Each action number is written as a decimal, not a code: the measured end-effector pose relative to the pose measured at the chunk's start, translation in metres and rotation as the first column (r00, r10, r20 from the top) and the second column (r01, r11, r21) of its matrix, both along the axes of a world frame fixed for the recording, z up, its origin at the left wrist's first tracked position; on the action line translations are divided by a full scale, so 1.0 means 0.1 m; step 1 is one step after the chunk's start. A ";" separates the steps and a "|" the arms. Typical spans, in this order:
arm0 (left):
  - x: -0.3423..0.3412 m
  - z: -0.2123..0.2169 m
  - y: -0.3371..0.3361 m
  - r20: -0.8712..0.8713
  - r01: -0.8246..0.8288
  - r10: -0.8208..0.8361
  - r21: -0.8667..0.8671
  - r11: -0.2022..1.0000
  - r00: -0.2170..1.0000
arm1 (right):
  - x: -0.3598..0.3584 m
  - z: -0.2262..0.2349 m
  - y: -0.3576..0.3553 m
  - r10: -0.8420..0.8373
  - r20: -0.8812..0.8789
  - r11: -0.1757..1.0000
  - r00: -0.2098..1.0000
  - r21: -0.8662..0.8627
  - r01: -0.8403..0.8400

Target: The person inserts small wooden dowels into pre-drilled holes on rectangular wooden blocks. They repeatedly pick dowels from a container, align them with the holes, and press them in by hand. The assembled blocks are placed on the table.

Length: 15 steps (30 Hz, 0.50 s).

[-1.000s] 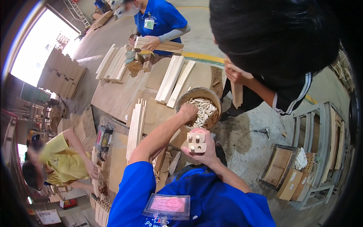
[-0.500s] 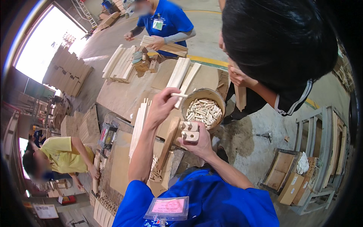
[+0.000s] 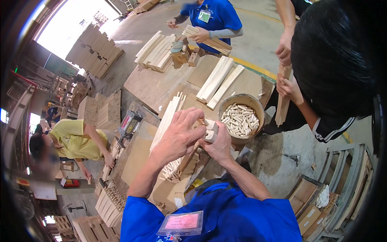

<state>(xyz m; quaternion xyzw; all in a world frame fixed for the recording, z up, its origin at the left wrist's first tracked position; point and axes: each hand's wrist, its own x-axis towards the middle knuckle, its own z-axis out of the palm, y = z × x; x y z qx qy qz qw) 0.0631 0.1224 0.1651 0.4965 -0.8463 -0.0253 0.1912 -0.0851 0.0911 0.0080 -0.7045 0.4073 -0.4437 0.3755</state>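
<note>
My right hand [image 3: 219,145] is wrapped round a pair of pale wooden pieces [image 3: 210,135], held together with their rounded ends up. Bent over those ends, my left hand [image 3: 181,133] has its fingers closed in a pinch. The wooden dowel it carried half a second ago is hidden behind the fingers, as are the holes. Just beyond my right hand stands a round bucket [image 3: 263,108] filled with short wooden dowels [image 3: 240,120]. More loose dowels [image 3: 172,169] lie in a heap below my left wrist, beside a wooden bar [image 3: 188,159].
Long slats [image 3: 167,119] with dowels in their ends lie left of my hands; plain slats [image 3: 217,78] lie farther back. A person in black [image 3: 330,64] at right holds a wooden piece. Others in blue [image 3: 215,18] and yellow [image 3: 76,139] handle wood. A metal rack [image 3: 342,169] stands right.
My left hand has come down from beside the bucket to the ends of the wooden pieces, and its dowel is out of sight. The whole view has shifted, with the surroundings farther right.
</note>
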 end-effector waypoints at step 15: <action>-0.12 0.01 -0.23 0.001 0.157 -0.159 0.143 0.977 0.987 | -0.19 0.00 0.00 0.033 0.054 0.999 0.998 0.016 -0.034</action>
